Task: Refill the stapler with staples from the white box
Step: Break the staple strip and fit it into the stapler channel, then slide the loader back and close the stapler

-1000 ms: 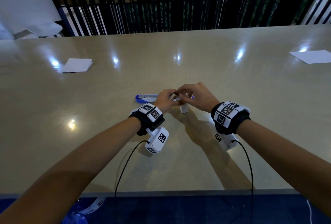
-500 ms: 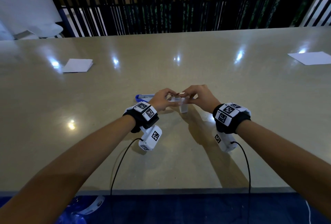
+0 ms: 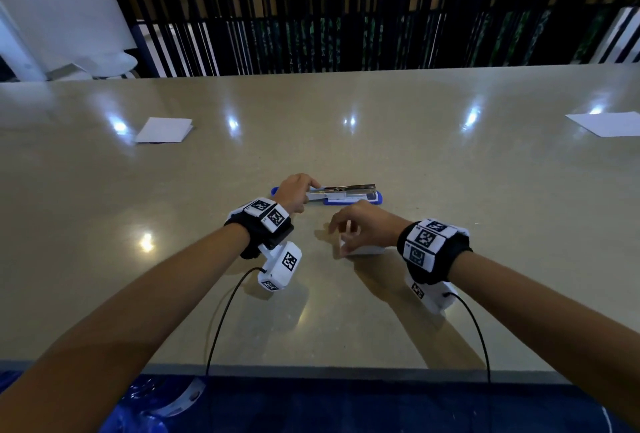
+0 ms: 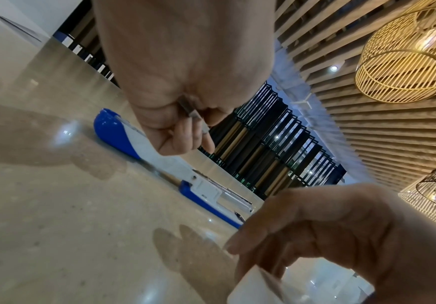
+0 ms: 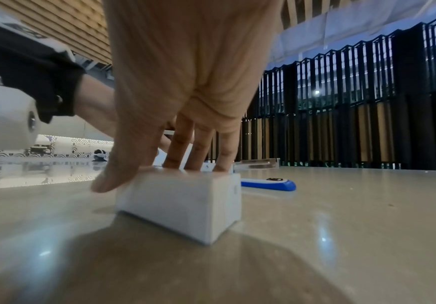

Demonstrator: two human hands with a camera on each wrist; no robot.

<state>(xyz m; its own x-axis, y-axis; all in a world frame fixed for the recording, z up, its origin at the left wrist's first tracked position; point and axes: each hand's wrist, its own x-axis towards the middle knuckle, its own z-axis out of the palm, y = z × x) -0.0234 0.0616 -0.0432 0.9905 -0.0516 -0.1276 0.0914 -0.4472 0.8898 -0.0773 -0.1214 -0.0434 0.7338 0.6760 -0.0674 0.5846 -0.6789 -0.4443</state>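
A blue and white stapler (image 3: 349,197) lies opened out flat on the tan table (image 3: 450,162), its metal magazine facing up. My left hand (image 3: 304,192) hovers over the stapler's left half and pinches a short grey strip of staples (image 4: 194,116) between thumb and fingers. Nearer to me stands the small white box (image 3: 367,250). On it lies my right hand (image 3: 346,231): the fingers (image 5: 198,152) rest nearly straight along its top far edge, and the thumb sits off its left side. The box (image 5: 185,205) stands just in front of the stapler's blue base (image 5: 268,182).
A folded white paper (image 3: 164,129) lies far left and a white sheet (image 3: 606,123) far right on the table. Black cables run from both wrist cameras over the table's near edge (image 3: 311,368). A dark slatted wall stands behind the table.
Both hands were together above the box, pinching at the same spot. Now the left hand has moved to the stapler with the staple strip, and the right has come down onto the box.
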